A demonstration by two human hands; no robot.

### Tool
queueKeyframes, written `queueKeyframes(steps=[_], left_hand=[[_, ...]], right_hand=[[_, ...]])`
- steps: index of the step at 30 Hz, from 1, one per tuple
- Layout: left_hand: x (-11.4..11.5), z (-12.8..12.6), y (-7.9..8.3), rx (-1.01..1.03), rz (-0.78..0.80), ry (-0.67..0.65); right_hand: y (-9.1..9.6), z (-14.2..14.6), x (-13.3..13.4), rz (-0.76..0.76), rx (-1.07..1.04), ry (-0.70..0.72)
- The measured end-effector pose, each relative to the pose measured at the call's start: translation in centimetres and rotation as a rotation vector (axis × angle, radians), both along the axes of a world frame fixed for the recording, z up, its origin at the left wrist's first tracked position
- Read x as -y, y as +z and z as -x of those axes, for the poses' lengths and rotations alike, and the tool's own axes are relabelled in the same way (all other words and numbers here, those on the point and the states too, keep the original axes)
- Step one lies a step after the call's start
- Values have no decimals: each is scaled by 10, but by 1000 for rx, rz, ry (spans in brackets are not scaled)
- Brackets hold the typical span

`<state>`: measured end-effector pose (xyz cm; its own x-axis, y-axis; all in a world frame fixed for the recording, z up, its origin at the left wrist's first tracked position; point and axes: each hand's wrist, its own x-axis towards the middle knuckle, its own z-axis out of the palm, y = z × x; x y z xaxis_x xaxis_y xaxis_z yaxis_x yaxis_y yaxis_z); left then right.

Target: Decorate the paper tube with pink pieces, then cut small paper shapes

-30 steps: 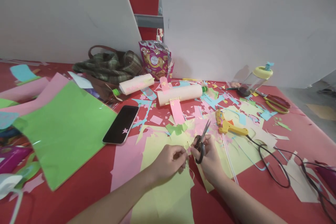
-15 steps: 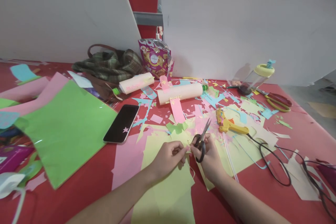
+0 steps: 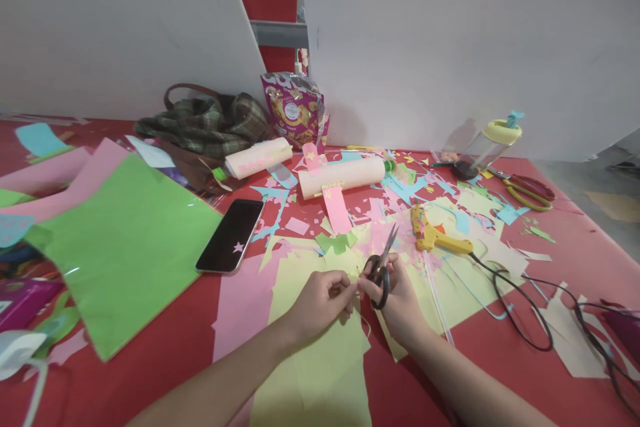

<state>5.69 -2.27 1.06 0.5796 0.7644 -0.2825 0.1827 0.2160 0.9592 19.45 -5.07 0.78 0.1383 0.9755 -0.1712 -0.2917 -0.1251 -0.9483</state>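
Scissors (image 3: 385, 257) in right hand (image 3: 397, 303), gripped at handles, long axis pointing away, slightly right. Lie just right of left hand (image 3: 320, 300). Left thumb and forefinger pinched, tips at right thumb; anything between too small to tell. Both hands above yellow paper (image 3: 320, 377).

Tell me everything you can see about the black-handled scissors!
The scissors have two black loop handles that look plastic and slim, pointed grey blades that look like metal. The blades are slightly open, their tips pointing up and away from the person, leaning a little right. The right hand holds them by the handles, above the pale yellow paper.
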Motion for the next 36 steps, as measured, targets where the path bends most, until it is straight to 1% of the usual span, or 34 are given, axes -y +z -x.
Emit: queueKeyframes(steps=[3, 8, 12, 21, 29, 36], left_hand=[[0, -1, 1, 10, 18, -6], [1, -1, 4, 13, 27, -30], [1, -1, 4, 39, 37, -43], [4, -1, 1, 48, 43, -61], [4, -1, 3, 31, 31, -68], [2, -2, 2, 53, 87, -76]], right_hand=[[0, 0, 0, -1, 11, 17], [-1, 0, -1, 7, 17, -30], [-1, 0, -2, 6, 17, -59], [-2, 0, -1, -22, 9, -52], [0, 1, -1, -7, 17, -42], [-1, 1, 0, -11, 38, -43]])
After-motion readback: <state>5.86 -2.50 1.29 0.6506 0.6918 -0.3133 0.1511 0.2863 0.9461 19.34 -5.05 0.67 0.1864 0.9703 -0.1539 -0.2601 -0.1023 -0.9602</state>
